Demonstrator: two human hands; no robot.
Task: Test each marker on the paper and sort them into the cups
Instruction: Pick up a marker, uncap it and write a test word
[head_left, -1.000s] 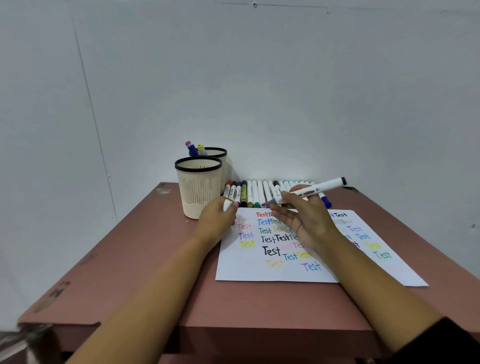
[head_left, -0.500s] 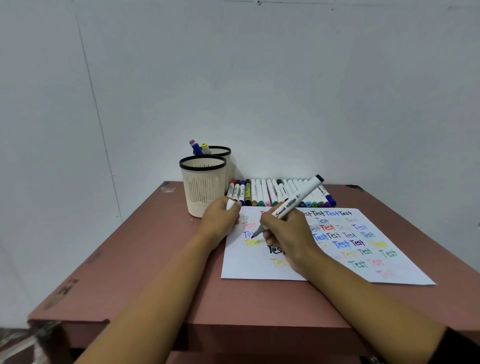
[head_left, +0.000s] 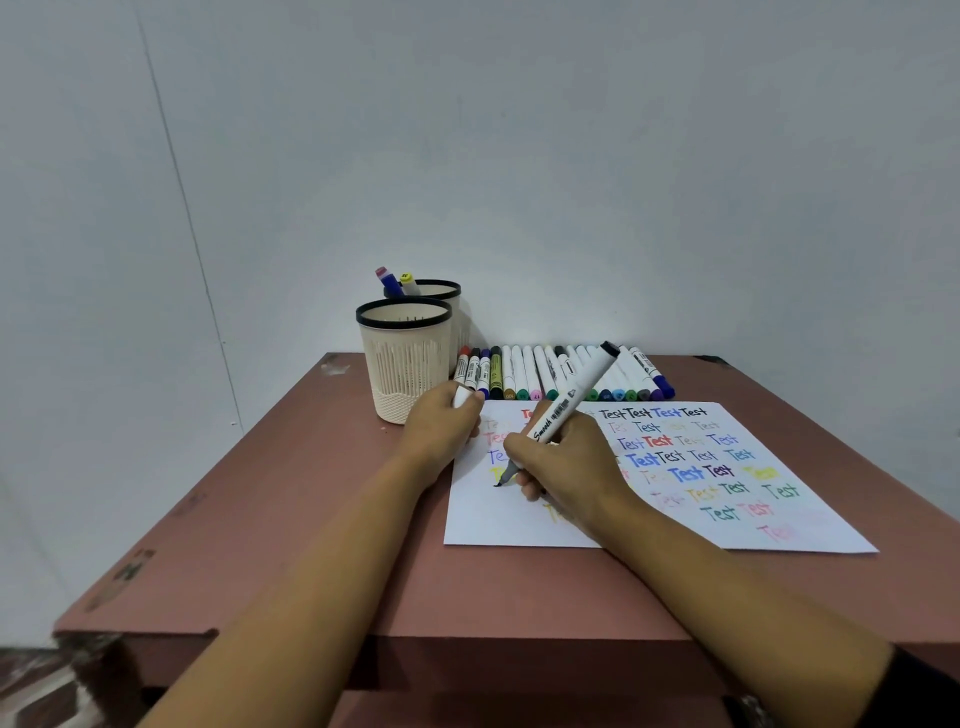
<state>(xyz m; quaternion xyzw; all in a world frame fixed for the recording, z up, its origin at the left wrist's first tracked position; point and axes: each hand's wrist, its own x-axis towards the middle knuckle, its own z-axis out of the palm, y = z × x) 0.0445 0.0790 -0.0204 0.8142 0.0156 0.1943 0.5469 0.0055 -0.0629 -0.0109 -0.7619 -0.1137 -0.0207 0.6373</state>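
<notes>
My right hand (head_left: 566, 467) grips a white, black-ended marker (head_left: 576, 395), tip touching the paper (head_left: 675, 525) on its left part. My left hand (head_left: 441, 426) curls round a white cap (head_left: 461, 397) just beside the front cup (head_left: 405, 364). 2 markers (head_left: 395, 280) stand in the rear cup (head_left: 452, 296).

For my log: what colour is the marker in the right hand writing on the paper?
Black, at the marker tip on the paper; head view.

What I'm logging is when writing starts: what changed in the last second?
The right hand swung the black marker from level above the paper down into a writing grip, tip touching it. The left hand still holds the cap; cups and marker row unmoved.
</notes>
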